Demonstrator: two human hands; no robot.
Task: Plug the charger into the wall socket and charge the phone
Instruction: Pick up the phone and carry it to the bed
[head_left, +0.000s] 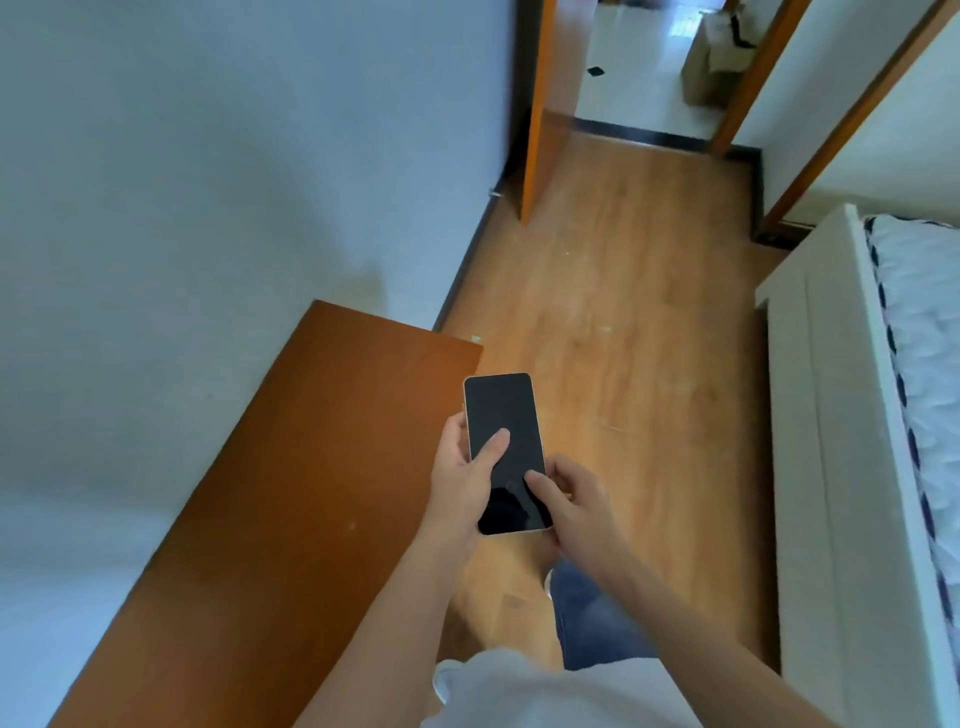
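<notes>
Both hands hold a dark-screened phone (506, 452) above the wooden floor (623, 312), beside a brown tabletop (291, 493).

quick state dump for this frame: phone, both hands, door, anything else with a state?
phone: screen dark, held above the floor, no cable seen on it
left hand: gripping the phone's left edge, thumb on the screen
right hand: at the phone's lower right, fingertip on the screen
door: open
wooden tabletop: bare where visible
charger, wall socket: not in view
</notes>
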